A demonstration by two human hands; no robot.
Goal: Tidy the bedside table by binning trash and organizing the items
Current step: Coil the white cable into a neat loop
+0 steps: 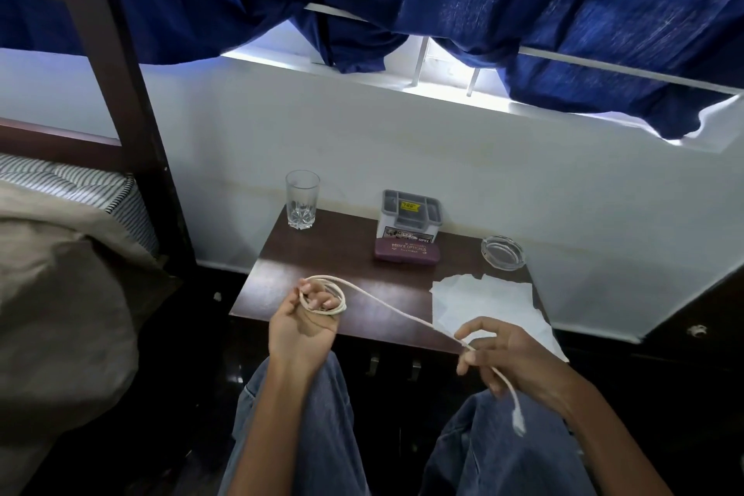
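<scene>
The left hand [302,328] gripped a coil of white cable [386,304] over the front edge of the surface [334,254]; the right hand [503,354] pinched its loose end; paper [483,302] lay beside a glass ashtray [503,252].

The person sits facing the bedside table [346,254], knees under its near edge. The left hand [304,328] has a white cable [402,312] looped round its curled fingers above the near left corner. The cable runs across to the right hand [507,354], which pinches it, and its plug end dangles below. A glass [302,199] stands at the far left corner. A grey organiser [408,215] sits mid far edge, with a maroon spectacle case [406,251] touching its front. A glass ashtray [503,252] sits by the far right corner, and white papers [487,302] lie along the right edge.
</scene>
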